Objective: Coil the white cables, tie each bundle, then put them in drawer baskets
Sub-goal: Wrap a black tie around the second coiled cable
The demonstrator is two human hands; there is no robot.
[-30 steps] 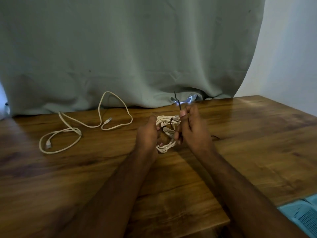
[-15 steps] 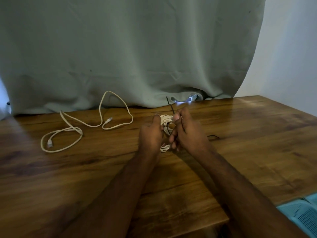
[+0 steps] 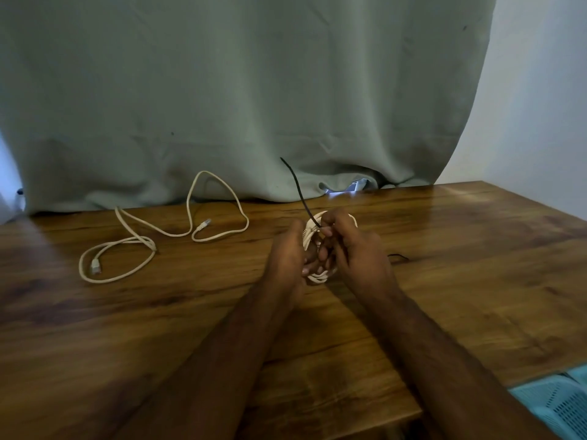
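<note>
Surface: wooden table (image 3: 444,296), grey-green curtain (image 3: 254,90) behind.
Basket: pale blue drawer basket (image 3: 559,408), nearest, below the right forearm.
Hands: left hand (image 3: 287,258) and right hand (image 3: 355,249) close together, both gripping the coiled white cable (image 3: 319,276).
Tie: black tie (image 3: 297,192) pinched by the right fingers, tail rising up-left.
Farther left: loose white cable (image 3: 165,230), sprawled in open loops, plugs showing.

Both my forearms reach forward over the tabletop (image 3: 476,281), converging mid-surface. My left hand (image 3: 287,252) curls round the coiled cable (image 3: 319,276); my right hand (image 3: 352,246) pinches the black tie (image 3: 298,192).
</note>
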